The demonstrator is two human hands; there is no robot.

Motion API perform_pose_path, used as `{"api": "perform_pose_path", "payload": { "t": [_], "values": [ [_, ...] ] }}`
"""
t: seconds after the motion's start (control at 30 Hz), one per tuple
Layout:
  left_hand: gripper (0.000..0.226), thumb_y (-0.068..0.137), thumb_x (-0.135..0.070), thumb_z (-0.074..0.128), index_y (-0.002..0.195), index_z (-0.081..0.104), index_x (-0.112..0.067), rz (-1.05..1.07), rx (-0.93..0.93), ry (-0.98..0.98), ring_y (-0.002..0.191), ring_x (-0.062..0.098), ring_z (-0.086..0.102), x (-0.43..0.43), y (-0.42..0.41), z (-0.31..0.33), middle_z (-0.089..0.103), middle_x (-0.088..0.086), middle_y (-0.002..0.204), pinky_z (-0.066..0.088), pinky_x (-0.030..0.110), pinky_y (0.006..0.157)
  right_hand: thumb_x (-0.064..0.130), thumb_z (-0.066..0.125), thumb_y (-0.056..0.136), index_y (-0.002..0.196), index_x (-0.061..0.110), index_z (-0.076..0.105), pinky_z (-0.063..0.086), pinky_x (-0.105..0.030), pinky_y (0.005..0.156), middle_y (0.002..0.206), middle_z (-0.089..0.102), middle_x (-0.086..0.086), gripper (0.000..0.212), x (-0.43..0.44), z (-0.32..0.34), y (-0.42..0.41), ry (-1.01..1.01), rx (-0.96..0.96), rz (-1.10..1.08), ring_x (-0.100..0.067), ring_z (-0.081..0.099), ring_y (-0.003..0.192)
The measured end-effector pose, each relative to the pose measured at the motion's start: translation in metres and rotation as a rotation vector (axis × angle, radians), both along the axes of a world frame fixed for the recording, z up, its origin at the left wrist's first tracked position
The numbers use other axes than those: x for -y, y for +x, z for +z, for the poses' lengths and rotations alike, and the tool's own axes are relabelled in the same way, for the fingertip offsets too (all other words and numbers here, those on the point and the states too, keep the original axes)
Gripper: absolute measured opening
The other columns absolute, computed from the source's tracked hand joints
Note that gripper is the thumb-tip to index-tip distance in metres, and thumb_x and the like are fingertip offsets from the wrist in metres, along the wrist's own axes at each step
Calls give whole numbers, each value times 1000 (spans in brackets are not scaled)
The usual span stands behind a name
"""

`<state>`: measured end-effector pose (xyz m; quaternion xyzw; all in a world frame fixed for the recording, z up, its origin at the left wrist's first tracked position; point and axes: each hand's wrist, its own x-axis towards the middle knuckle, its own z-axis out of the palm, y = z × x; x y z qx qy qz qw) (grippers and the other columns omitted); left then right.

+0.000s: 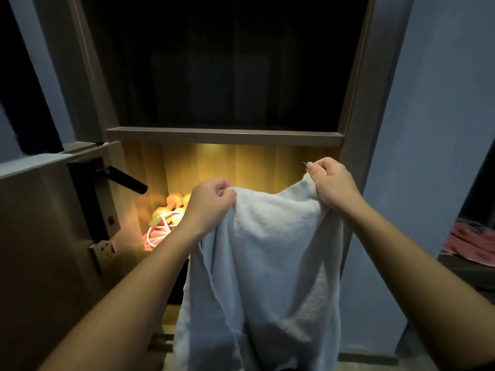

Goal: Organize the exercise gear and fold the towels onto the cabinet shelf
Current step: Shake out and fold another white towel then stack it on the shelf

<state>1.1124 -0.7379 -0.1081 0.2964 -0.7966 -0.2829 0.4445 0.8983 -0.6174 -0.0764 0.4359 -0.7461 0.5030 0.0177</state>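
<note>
Head view. A pale towel [267, 253] hangs in front of an open cabinet [359, 111], held up by its two upper corners. The left hand [211, 200] pinches the upper left corner, fingers curled tight round the cloth; the right hand [330, 183] grips the upper right corner in the same way, slightly higher than the left. Between the hands the top edge of the towel sags a little, and the rest falls in loose folds down past the bottom edge of the view, clear of any shelf.

Behind the towel lies a lit compartment under a shelf board [225, 136]. At the left end of that compartment, against its left wall, lie orange dumbbells [174, 202] touching a coil of pink and white cord [158, 234]; the towel hides the right part of the compartment. The compartment above the board is dark. A door [34, 236] with a black lever handle [126, 179] stands left of the cabinet. Pink cloth [471, 245] lies at the right edge.
</note>
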Motion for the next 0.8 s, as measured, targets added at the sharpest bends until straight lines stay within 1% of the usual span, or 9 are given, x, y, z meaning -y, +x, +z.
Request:
{"api": "perform_pose_path", "payload": {
  "t": [0.1,0.17,0.23,0.3,0.37,0.5,0.63,0.73,0.8],
  "values": [
    [16,76,-27,47,64,56,-22,-32,-16,22,58,5,42,-11,5,5,49,-11,58,33,26,56,63,44,92,94,20,62,50,-23,71,91,62,7,47,-11,5,13,7,3,154,-9,60,85],
    [17,75,-29,44,67,58,-23,-76,12,35,58,3,43,-18,10,2,51,-6,59,35,27,56,83,42,75,96,24,64,47,-20,67,94,65,8,66,-24,3,29,139,25,320,-8,63,88],
    [18,76,-29,44,72,61,-23,-180,62,63,63,3,48,-30,13,-4,57,-2,67,39,29,61,92,46,64,104,35,62,45,-21,74,107,61,17,71,-33,-11,46,339,23,465,-4,59,98],
    [18,76,-26,45,76,63,-23,-282,123,96,69,5,52,-42,13,-16,59,-4,71,43,30,67,86,56,62,105,38,65,44,-23,79,107,62,20,64,-37,-32,58,486,45,567,-3,59,98],
    [19,76,-23,46,79,64,-17,-347,167,158,73,9,53,-52,12,-32,61,6,77,43,31,70,68,68,70,89,29,71,47,-27,73,87,70,10,43,-42,-59,63,522,174,663,-8,64,82],
    [11,85,-19,52,83,63,-16,-433,159,341,74,3,55,-60,17,-75,61,-9,76,44,19,70,35,73,75,88,10,67,44,-34,74,79,64,-6,28,-54,-116,69,368,568,688,-18,60,77],
    [14,88,-16,58,94,55,-28,-345,185,333,73,2,57,-66,26,-126,60,-14,81,49,22,71,27,73,69,75,16,60,43,-28,65,71,54,-4,18,-64,-160,80,225,905,687,-16,53,70],
    [25,86,-19,60,93,48,-40,-299,220,362,84,-1,59,-75,33,-167,58,-20,90,51,24,73,28,77,66,92,12,71,50,-35,83,88,63,-11,32,-76,-189,84,210,1195,680,-22,62,87],
    [29,87,-21,61,97,45,-43,-271,186,400,92,-4,57,-82,39,-194,56,-25,94,47,21,77,27,76,69,118,2,64,39,-47,107,109,59,-19,56,-85,-206,86,238,1352,640,-31,55,109]
  ]
}}
